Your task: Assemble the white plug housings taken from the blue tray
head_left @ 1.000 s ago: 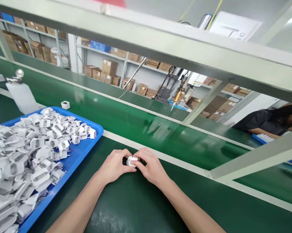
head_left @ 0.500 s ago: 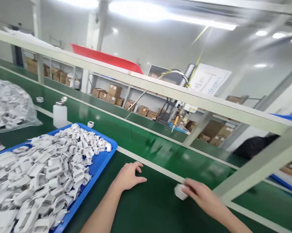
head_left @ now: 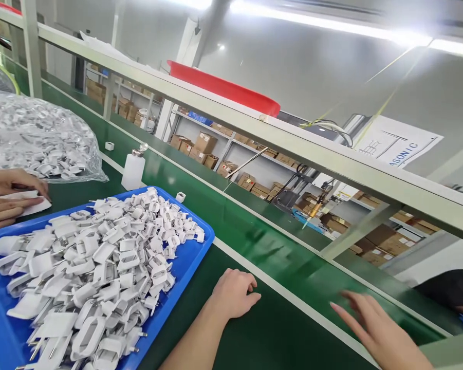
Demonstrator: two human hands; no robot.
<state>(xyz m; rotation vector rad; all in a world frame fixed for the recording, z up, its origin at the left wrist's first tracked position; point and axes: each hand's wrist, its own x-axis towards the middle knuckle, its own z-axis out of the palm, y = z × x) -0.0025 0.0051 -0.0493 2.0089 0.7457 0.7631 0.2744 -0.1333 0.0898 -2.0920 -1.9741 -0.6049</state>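
Note:
My left hand (head_left: 235, 294) rests on the green bench (head_left: 254, 339) just right of the blue tray (head_left: 200, 247), fingers loosely curled under with nothing seen in them. My right hand (head_left: 373, 326) hovers low at the white strip beside the conveyor belt (head_left: 277, 241), fingers stretched out flat and empty. The tray holds a heap of white plug housings (head_left: 100, 267), some with metal pins showing. No housing is in either hand.
Another person's hands (head_left: 7, 198) at the far left hold a white sheet. A clear bag of white parts (head_left: 31, 136) lies behind them. A white dispenser bottle (head_left: 133, 169) and a small white cap (head_left: 181, 197) stand by the belt. A metal frame rail (head_left: 293, 144) crosses overhead.
The hands have parted. The right hand carried the white housing right to the belt edge and now shows empty; the housing is out of sight. The view swung left and up.

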